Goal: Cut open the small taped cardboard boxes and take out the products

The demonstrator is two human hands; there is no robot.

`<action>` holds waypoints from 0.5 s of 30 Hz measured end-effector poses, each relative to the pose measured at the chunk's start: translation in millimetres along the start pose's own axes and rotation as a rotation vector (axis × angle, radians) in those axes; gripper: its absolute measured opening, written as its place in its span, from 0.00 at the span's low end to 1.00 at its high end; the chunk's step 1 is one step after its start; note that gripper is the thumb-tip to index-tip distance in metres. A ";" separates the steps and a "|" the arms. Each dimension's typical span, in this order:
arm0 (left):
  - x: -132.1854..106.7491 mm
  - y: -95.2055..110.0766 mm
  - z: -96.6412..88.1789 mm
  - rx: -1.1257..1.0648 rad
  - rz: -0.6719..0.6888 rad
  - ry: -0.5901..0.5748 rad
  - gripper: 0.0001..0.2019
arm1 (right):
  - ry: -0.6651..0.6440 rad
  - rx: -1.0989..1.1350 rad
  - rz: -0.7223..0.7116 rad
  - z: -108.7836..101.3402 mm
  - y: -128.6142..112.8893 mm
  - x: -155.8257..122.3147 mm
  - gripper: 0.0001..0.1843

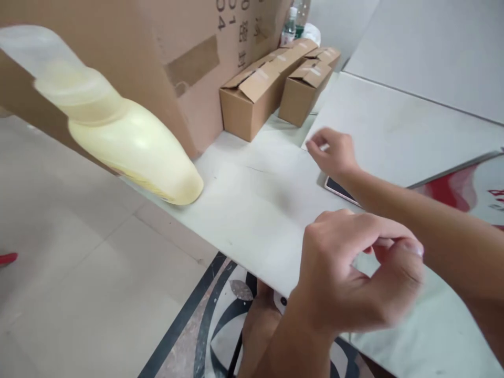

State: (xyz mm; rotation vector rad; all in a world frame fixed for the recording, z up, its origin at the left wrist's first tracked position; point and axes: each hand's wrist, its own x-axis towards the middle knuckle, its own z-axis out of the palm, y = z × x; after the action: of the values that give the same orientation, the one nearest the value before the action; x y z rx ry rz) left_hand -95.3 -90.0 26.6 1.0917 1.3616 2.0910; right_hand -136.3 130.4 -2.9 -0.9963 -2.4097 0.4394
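My left hand [354, 273] is in the near foreground, above the white table [260, 199]. Its fingers are curled, with thumb and index finger pinched together; anything between the tips is hidden. Farther off, my right hand [333, 152] hovers over the table, its fingers bent in toward the thumb in a loose loop. What it holds, if anything, I cannot make out. Beneath the right wrist lies a flat dark-screened device, seemingly a phone [340, 190], partly covered by the arm. A pale yellow bottle [137, 147] with a translucent cap stands at the table's left edge, away from both hands.
A large cardboard carton [169, 68] rises behind the bottle. Small brown boxes [238, 113] line the back, with plastic bottles [289, 29] beyond them. A red and white printed item [452, 189] lies at right. Tiled floor [98, 273] shows below the table edge.
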 end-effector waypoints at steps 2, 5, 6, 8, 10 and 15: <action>3.6 -5.5 -10.2 0.033 0.014 0.059 0.10 | 0.025 -0.008 -0.077 39.5 -47.3 54.7 0.18; 8.2 -11.9 -26.1 0.074 0.017 0.092 0.10 | 0.044 -0.036 -0.087 82.1 -96.1 117.5 0.33; 9.6 -12.8 -32.0 0.084 0.007 0.091 0.11 | 0.054 -0.040 -0.076 92.1 -106.1 131.9 0.34; 11.8 -12.6 -43.9 0.094 -0.018 0.093 0.11 | 0.091 -0.066 -0.082 105.4 -117.7 151.7 0.25; 13.0 -11.0 -54.2 0.087 -0.028 0.109 0.11 | 0.099 -0.171 -0.135 109.1 -119.9 161.2 0.13; 8.7 -9.3 -66.5 0.104 0.017 0.184 0.10 | -0.036 -0.412 -0.223 72.7 -92.9 131.0 0.23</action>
State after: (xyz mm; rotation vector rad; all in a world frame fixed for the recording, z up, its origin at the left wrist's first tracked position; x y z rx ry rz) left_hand -153.9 -118.0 7.4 0.9732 1.5671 2.2001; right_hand -309.1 154.4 21.7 -0.8686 -2.6657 -0.1264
